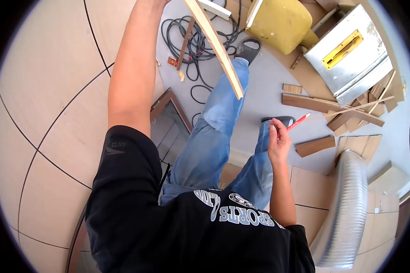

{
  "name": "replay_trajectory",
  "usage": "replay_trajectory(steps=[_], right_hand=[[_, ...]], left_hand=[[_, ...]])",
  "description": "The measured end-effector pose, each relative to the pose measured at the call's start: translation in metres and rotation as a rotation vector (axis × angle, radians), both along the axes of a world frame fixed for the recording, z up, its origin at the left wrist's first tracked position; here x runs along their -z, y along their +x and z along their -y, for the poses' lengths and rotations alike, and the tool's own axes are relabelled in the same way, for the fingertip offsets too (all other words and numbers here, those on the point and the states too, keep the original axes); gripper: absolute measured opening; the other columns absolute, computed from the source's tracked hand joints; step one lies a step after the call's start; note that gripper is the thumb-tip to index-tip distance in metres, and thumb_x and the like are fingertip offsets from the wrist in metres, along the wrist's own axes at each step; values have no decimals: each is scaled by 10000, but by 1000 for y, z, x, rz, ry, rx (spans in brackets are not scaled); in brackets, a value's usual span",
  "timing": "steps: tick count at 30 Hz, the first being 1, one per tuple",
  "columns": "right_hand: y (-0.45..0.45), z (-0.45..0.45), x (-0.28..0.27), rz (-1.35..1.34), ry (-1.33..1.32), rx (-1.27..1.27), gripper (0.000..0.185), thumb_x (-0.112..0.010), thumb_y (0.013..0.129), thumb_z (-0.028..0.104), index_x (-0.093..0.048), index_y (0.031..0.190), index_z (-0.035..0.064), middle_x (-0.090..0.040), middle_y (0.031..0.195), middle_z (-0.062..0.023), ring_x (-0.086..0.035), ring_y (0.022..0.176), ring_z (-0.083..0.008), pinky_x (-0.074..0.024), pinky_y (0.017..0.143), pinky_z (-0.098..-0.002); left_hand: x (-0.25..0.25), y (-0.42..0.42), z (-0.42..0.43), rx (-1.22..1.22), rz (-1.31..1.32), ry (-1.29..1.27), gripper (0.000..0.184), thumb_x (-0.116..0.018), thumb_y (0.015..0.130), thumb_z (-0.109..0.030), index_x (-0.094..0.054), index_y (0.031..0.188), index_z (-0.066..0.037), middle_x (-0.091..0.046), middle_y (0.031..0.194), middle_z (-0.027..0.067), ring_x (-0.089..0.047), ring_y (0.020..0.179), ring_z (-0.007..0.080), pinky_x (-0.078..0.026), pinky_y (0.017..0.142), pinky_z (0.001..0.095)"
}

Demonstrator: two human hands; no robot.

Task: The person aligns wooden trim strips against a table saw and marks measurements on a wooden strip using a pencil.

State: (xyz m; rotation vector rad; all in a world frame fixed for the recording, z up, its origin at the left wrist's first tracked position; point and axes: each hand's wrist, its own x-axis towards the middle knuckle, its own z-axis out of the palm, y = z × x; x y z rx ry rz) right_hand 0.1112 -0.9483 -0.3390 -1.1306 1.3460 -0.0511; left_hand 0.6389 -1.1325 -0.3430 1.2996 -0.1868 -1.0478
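Observation:
My right hand [279, 144] is raised over my right shin with a red pencil [297, 123] between its fingers, tip pointing up and right. My left arm [133, 68] stretches to the top edge, where the hand passes out of frame. Close to that wrist a long pale wooden strip [218, 50] enters from the top. Its lower end hangs in front of my left knee. What supports its upper end is cut off. Both legs, in blue jeans [205, 132], extend forward.
Coiled black cable [193, 45] lies beyond my left leg. A yellow chair [280, 22] and a metal-topped box with a yellow insert [346, 50] stand ahead. Brown wood offcuts [314, 146] are scattered at right, near a silver ribbed duct [351, 204]. A brown frame [177, 107] lies left.

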Motion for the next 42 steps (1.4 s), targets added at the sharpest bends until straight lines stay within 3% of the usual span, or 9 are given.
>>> replay_trajectory(steps=[12,18,20,25,26,30,35,37,42], right_hand=[[58,36,-21,-66,-25,-149,235,-637,1051,156,-693,1242,30,-731,1112,-120,-684,951,-202,-544,865,-317],[55,26,-3,-38,-27,-247,288,-521,1010,9,-707,1228,31,-726,1088,-151,-706,1007,-251,-542,919,-346],[42,15,3,16,20,-278,463,-426,920,-84,-694,1276,45,-729,1125,-167,-711,1027,-271,-540,954,-349],[6,6,-6,-112,-9,-263,455,-485,928,-57,-643,1342,45,-714,1195,-178,-686,1108,-300,-537,961,-373],[-3,20,-15,-164,-82,-308,429,-515,928,-51,-647,1324,45,-703,1232,-172,-663,1152,-322,-522,987,-387],[-73,153,-12,-414,-478,-452,351,-568,963,-11,-625,1306,34,-635,1370,-176,-577,1282,-382,-418,1127,-448],[-133,417,87,-697,-857,-236,445,-586,1065,263,-550,1461,62,-619,1419,-162,-603,1288,-291,-468,1071,-400],[-132,519,134,-791,-849,-216,569,-542,1063,495,-568,1462,90,-664,1365,-170,-629,1267,-298,-489,1043,-397],[-126,657,258,-591,-757,-343,704,-533,1026,628,-559,1505,113,-696,1343,-175,-622,1313,-309,-446,1119,-367]], left_hand=[[39,17,-38,-187,-61,90,195,-515,1112,-329,-512,1076,-137,-472,775,-19,-439,577,96,-374,445,238],[40,76,-43,-38,303,192,159,-554,1093,-286,-512,1072,-134,-455,749,-29,-421,545,83,-365,417,248],[54,87,-68,38,479,412,187,-610,1063,-275,-542,1035,-103,-491,747,-24,-456,592,88,-395,487,263],[141,86,-174,98,785,813,277,-737,982,-282,-621,1029,-35,-591,757,-1,-523,680,83,-438,598,290],[172,84,-207,136,710,960,326,-741,955,-317,-663,1042,-13,-699,903,120,-653,829,235,-523,760,381],[275,56,-297,464,482,1188,161,-723,897,-130,-625,957,-18,-657,800,59,-629,734,178,-518,694,351],[383,55,-355,404,442,1338,420,-586,885,21,-627,1299,-32,-700,988,130,-694,846,252,-553,749,394],[422,67,-369,412,389,1389,504,-579,898,36,-571,1394,-56,-695,1036,127,-691,884,260,-548,777,385],[452,74,-394,480,420,1265,603,-621,936,2,-494,1506,-152,-663,1179,98,-666,1007,256,-535,866,374]])
